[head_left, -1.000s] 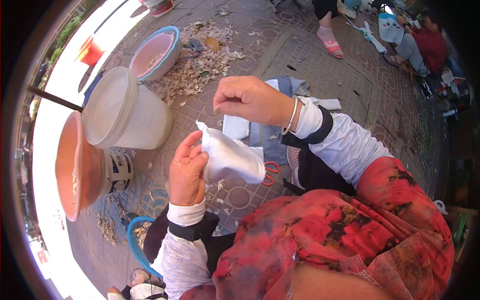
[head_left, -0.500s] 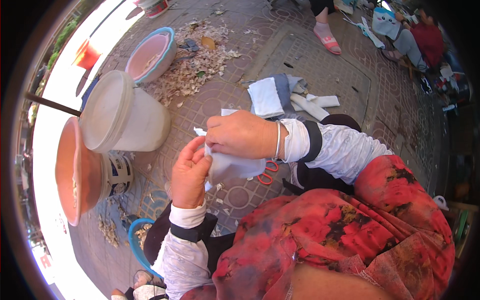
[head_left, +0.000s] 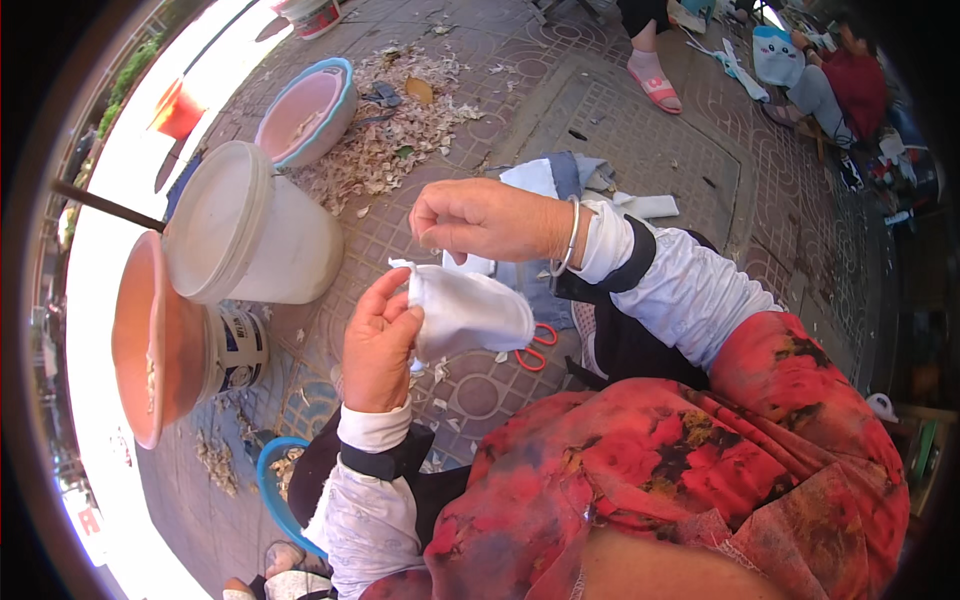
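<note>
My left hand (head_left: 376,350) pinches the edge of a small white cloth piece (head_left: 472,314) between thumb and fingers. The cloth bulges out to the right of that hand, in front of my knees. Just above it and apart from it is my right hand (head_left: 485,218), its fingers drawn together in a pinch. Whatever those fingertips hold, if anything, is too small to make out. Red-handled scissors (head_left: 537,347) lie below the cloth's right end, their blades hidden. Beyond my right wrist, folded white cloth (head_left: 528,180) and grey-blue cloth (head_left: 562,172) lie partly covered by my arm.
On the left stand a lidded whitish bucket (head_left: 300,240), an orange basin (head_left: 135,340) and a pink basin with a blue rim (head_left: 345,95). Dry peelings (head_left: 400,140) are heaped behind them. A blue basin (head_left: 268,480) sits by my left leg. Other people sit at the far right.
My right hand has come up off the cloth, leaving a gap between them. More of the white cloth now shows. My left hand has stayed almost in place, still pinching its edge.
</note>
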